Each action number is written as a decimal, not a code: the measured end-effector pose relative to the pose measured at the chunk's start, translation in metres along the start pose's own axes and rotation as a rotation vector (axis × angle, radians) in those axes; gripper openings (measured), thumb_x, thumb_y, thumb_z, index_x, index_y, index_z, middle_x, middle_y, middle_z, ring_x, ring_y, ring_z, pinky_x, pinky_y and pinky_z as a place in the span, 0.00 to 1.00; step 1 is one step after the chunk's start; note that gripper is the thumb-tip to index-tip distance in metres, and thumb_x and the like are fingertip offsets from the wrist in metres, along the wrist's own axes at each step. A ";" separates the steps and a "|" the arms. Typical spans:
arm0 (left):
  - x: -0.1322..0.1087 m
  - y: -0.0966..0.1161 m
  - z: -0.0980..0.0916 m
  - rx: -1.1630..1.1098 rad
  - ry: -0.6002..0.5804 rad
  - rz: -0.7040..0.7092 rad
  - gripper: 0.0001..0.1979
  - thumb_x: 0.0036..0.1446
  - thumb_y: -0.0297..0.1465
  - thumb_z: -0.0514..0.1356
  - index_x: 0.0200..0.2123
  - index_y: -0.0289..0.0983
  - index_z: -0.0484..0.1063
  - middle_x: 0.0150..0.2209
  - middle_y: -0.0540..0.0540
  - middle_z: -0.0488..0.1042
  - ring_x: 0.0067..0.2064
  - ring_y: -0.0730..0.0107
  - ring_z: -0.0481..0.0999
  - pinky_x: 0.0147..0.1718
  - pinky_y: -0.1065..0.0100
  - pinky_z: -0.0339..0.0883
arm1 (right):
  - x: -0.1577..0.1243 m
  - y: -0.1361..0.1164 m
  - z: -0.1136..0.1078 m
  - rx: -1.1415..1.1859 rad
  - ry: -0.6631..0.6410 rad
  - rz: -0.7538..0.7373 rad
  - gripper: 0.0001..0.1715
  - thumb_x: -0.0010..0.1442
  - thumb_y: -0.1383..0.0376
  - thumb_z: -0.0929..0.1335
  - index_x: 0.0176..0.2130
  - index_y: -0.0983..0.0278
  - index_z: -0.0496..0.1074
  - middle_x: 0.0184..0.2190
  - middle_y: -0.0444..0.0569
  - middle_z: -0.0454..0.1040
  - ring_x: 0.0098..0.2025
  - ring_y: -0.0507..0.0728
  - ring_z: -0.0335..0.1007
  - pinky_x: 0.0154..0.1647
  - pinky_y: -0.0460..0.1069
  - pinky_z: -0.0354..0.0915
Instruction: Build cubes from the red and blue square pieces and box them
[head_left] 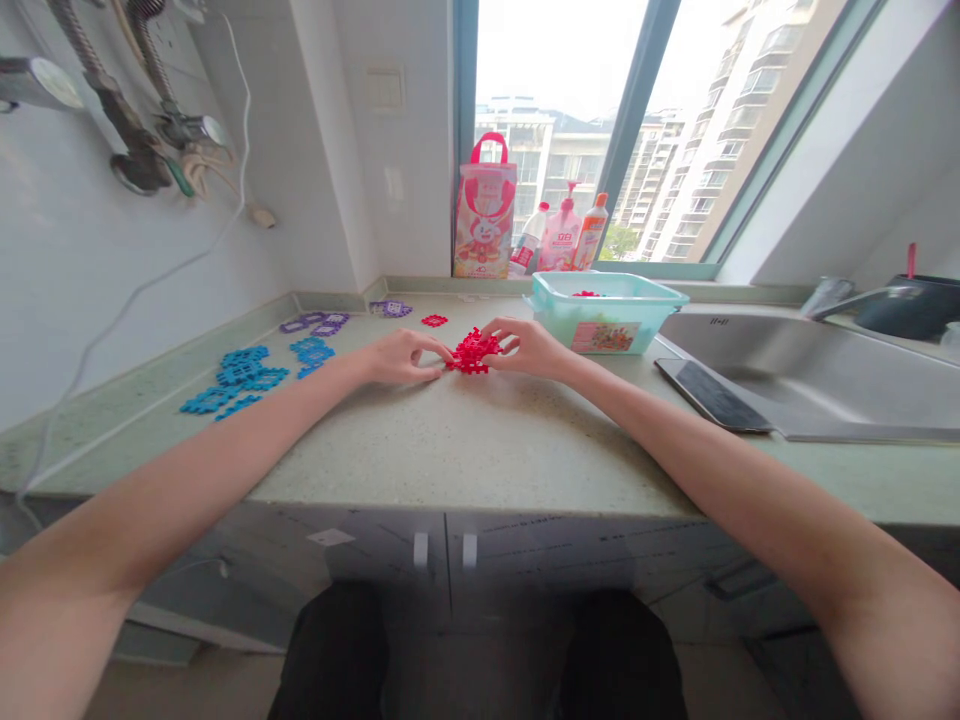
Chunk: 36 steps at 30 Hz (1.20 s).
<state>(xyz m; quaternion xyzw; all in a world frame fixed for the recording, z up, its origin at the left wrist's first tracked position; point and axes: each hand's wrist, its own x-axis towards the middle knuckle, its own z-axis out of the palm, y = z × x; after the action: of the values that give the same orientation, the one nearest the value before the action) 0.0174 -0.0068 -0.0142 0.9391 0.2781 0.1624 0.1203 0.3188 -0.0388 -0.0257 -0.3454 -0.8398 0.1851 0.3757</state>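
A red cluster of interlocking plastic building pieces [474,352] stands on the counter between my hands. My left hand [405,358] pinches a red piece at the cluster's left edge, thumb and forefinger together. From the other side, my right hand [529,348] grips the cluster's right side with bent fingers. One flat red piece [434,321] lies apart, just behind my left hand. Blue pieces [244,368] lie in a loose pile to the left, with a smaller blue group [311,352] nearer my left wrist. Purple pieces [327,324] are farther back.
A mint-green plastic tub [652,335] with some red inside stands behind my right hand. A phone [709,393] lies beside the steel sink [825,385]. Bottles [561,235] and a pink bag [485,225] stand by the window. A white cable [142,290] hangs at left.
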 end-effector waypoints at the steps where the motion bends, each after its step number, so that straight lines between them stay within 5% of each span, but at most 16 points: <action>1: 0.000 0.002 0.000 -0.028 -0.007 0.007 0.19 0.60 0.41 0.64 0.53 0.46 0.85 0.53 0.45 0.84 0.30 0.71 0.69 0.32 0.67 0.63 | 0.000 0.000 0.000 0.018 0.012 0.006 0.19 0.57 0.58 0.77 0.46 0.63 0.79 0.46 0.52 0.83 0.47 0.59 0.80 0.43 0.52 0.75; 4: 0.000 0.006 0.001 -0.094 -0.018 0.001 0.20 0.58 0.43 0.66 0.52 0.46 0.86 0.51 0.45 0.85 0.30 0.71 0.68 0.30 0.67 0.62 | 0.001 0.000 0.002 0.046 0.034 0.013 0.20 0.57 0.56 0.77 0.46 0.63 0.78 0.45 0.52 0.84 0.48 0.60 0.80 0.43 0.53 0.75; 8: -0.002 -0.001 0.001 -0.161 -0.017 -0.092 0.25 0.58 0.47 0.67 0.54 0.42 0.86 0.26 0.50 0.76 0.24 0.72 0.63 0.25 0.68 0.55 | 0.001 0.005 0.006 0.006 -0.001 -0.002 0.20 0.56 0.57 0.77 0.47 0.62 0.79 0.47 0.52 0.83 0.49 0.60 0.80 0.44 0.53 0.76; 10: -0.002 -0.008 0.002 -0.175 0.022 -0.141 0.26 0.60 0.49 0.65 0.54 0.40 0.85 0.21 0.52 0.70 0.23 0.71 0.63 0.25 0.68 0.54 | 0.000 0.006 0.009 -0.025 -0.044 -0.024 0.19 0.57 0.58 0.77 0.47 0.61 0.79 0.48 0.53 0.82 0.48 0.60 0.79 0.46 0.54 0.76; 14: -0.002 -0.018 0.003 -0.062 0.169 -0.191 0.23 0.59 0.47 0.65 0.50 0.39 0.86 0.21 0.53 0.70 0.23 0.72 0.61 0.27 0.67 0.54 | -0.002 0.005 0.013 -0.061 -0.101 -0.024 0.19 0.59 0.58 0.76 0.49 0.60 0.78 0.49 0.52 0.82 0.48 0.59 0.78 0.49 0.54 0.73; 18: 0.000 -0.017 0.004 0.013 0.154 -0.177 0.20 0.56 0.47 0.68 0.44 0.40 0.86 0.22 0.54 0.70 0.24 0.72 0.61 0.28 0.68 0.54 | -0.002 0.005 0.018 -0.081 -0.120 0.028 0.26 0.59 0.56 0.77 0.54 0.59 0.75 0.45 0.48 0.83 0.45 0.58 0.77 0.50 0.54 0.70; 24: 0.006 -0.006 0.009 0.066 0.149 -0.100 0.18 0.60 0.49 0.65 0.31 0.40 0.80 0.39 0.48 0.84 0.32 0.70 0.72 0.34 0.68 0.62 | 0.001 0.009 0.022 -0.061 -0.120 0.047 0.25 0.58 0.57 0.76 0.52 0.60 0.73 0.40 0.46 0.83 0.40 0.56 0.76 0.45 0.51 0.68; 36: 0.005 -0.010 0.006 0.078 0.124 -0.093 0.17 0.60 0.47 0.66 0.33 0.40 0.81 0.37 0.48 0.84 0.33 0.69 0.75 0.35 0.68 0.63 | 0.002 0.002 0.021 -0.058 -0.131 0.055 0.22 0.55 0.61 0.74 0.50 0.60 0.75 0.36 0.43 0.80 0.37 0.55 0.72 0.42 0.50 0.65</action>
<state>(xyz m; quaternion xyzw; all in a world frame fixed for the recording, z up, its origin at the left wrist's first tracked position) 0.0190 0.0036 -0.0220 0.9172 0.3344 0.2037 0.0735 0.3025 -0.0370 -0.0394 -0.3662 -0.8579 0.1930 0.3044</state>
